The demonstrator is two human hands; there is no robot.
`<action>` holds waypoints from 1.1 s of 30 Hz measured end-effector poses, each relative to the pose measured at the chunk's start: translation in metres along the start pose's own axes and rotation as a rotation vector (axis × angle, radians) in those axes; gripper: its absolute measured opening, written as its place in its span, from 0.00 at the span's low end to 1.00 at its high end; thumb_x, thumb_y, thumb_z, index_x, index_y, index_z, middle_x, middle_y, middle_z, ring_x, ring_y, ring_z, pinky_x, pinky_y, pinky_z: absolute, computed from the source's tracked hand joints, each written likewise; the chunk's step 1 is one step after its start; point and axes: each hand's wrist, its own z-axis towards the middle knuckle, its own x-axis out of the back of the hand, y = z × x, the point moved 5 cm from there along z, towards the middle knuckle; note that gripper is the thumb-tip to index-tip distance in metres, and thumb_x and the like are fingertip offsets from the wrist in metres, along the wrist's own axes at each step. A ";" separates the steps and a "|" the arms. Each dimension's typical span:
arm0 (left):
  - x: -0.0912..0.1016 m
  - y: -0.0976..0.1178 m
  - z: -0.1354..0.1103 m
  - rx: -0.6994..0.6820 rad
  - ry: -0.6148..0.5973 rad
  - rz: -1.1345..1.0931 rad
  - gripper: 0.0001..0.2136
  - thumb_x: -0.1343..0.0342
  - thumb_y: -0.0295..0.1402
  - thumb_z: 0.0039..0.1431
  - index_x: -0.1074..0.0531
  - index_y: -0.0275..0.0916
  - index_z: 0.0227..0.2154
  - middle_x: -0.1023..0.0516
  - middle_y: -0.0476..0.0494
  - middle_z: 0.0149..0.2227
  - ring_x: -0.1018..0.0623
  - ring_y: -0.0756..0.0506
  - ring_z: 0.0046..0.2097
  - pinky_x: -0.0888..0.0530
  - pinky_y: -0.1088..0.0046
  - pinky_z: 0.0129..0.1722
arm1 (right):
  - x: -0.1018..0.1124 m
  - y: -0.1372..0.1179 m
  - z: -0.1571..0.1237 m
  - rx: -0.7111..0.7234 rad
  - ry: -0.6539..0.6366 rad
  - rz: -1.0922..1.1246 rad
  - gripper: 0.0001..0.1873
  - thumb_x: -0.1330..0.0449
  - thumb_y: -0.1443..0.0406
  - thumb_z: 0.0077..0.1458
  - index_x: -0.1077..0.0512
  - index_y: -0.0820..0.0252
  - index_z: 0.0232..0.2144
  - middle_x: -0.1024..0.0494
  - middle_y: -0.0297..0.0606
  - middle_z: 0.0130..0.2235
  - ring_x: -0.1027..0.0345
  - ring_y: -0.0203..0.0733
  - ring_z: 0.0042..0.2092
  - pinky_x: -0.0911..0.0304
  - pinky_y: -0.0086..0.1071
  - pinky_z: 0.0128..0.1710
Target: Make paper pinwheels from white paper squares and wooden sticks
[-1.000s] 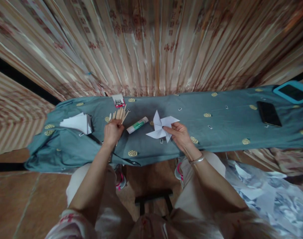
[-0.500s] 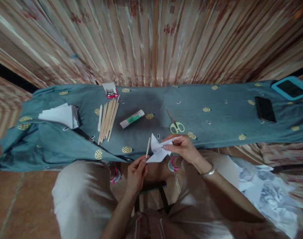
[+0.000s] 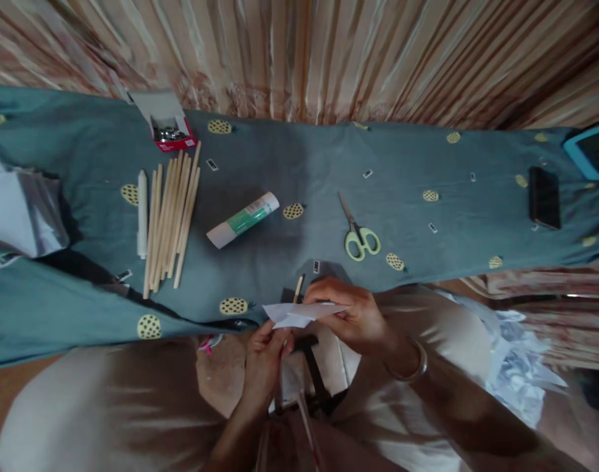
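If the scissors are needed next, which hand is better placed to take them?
Probably the right hand: it is nearer the scissors, which lie just beyond it. It pinches the white paper, though, so it would first need freeing. The left hand is farther off.

Your pinwheel [image 3: 293, 315] looks like smooth, matt paper, your sticks [image 3: 168, 219] bare wood, your scissors [image 3: 353, 226] metal and smooth plastic.
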 end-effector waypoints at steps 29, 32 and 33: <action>0.010 -0.009 0.000 0.056 0.014 0.090 0.18 0.29 0.47 0.39 0.21 0.35 0.22 0.32 0.52 0.17 0.37 0.55 0.22 0.38 0.79 0.24 | 0.002 0.011 0.005 -0.025 0.031 -0.025 0.17 0.42 0.80 0.53 0.28 0.59 0.42 0.20 0.38 0.40 0.25 0.37 0.42 0.29 0.30 0.45; 0.011 -0.011 0.001 0.068 0.016 0.093 0.19 0.29 0.48 0.39 0.20 0.35 0.23 0.30 0.51 0.18 0.35 0.55 0.22 0.38 0.79 0.24 | 0.003 0.010 0.005 -0.026 0.036 -0.027 0.17 0.42 0.80 0.54 0.28 0.58 0.41 0.20 0.38 0.40 0.25 0.37 0.42 0.29 0.31 0.45; 0.011 -0.011 0.001 0.061 0.012 0.095 0.19 0.29 0.48 0.40 0.20 0.35 0.23 0.30 0.51 0.18 0.35 0.55 0.23 0.38 0.79 0.24 | 0.003 0.011 0.006 -0.027 0.038 -0.027 0.16 0.42 0.80 0.54 0.28 0.58 0.41 0.20 0.38 0.40 0.25 0.37 0.42 0.28 0.31 0.45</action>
